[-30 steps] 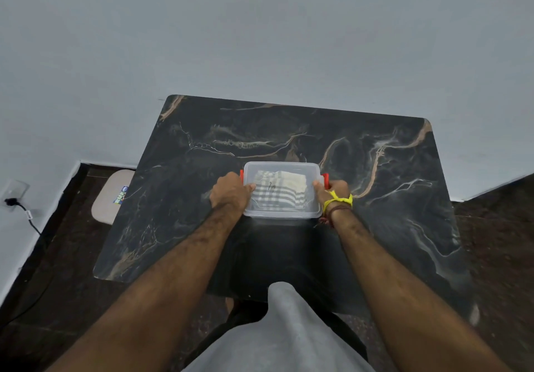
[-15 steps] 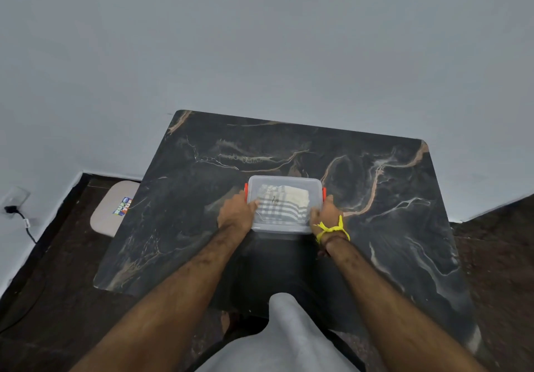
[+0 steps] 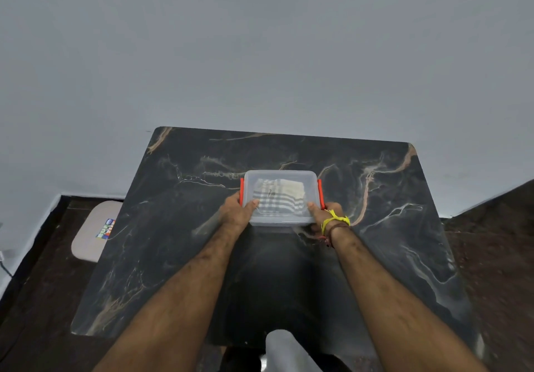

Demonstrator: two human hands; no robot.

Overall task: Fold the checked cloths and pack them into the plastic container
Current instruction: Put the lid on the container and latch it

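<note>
A clear plastic container [image 3: 309, 182] with a lid on top and red side clips sits at the middle of the dark marble table [image 3: 161, 227]. Folded checked cloths [image 3: 278, 196] show through the lid. My left hand [image 3: 235, 212] grips the container's near left corner, thumb on the lid. On the near right corner is my right hand [image 3: 320, 217], with a yellow thread tied round its wrist, thumb also on the lid.
A grey wall stands just behind the table's far edge. A pale stool [image 3: 92, 230] with a coloured sticker stands on the dark floor to the left of the table. My grey-clad knee [image 3: 286, 351] is at the table's near edge.
The container has slid away from me toward the table's middle, with both hands staying on its near corners. The camera has tilted up, so more wall is in view.
</note>
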